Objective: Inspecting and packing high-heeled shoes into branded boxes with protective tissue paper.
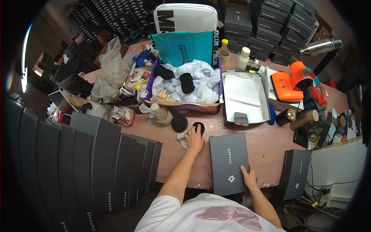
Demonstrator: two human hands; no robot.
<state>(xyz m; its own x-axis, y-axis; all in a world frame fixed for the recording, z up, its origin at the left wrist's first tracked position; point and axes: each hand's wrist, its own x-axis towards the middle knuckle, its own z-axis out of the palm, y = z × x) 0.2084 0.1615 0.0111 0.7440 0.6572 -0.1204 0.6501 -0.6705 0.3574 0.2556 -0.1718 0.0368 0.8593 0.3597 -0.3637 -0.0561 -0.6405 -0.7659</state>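
My left hand [196, 141] reaches to the middle of the table, its fingers curled over a small round black pad [199, 127] and touching it. A crumpled whitish cloth [182, 140] lies beside that hand. Just to its left sits a second round black disc [179, 124]. A closed dark grey shoe box [228, 154] with pale print lies near the table's front edge. On its right edge my right hand [250, 178] grips it, thumb on the lid; the other fingers are mostly hidden.
Rows of dark grey shoe boxes [104, 154] stand at the left, another box [295, 174] at the right edge. A purple-edged carton [221, 83] of white crumpled plastic stands behind, beside an open box [245, 91] holding white paper. An orange device [288, 87] and bottles sit right.
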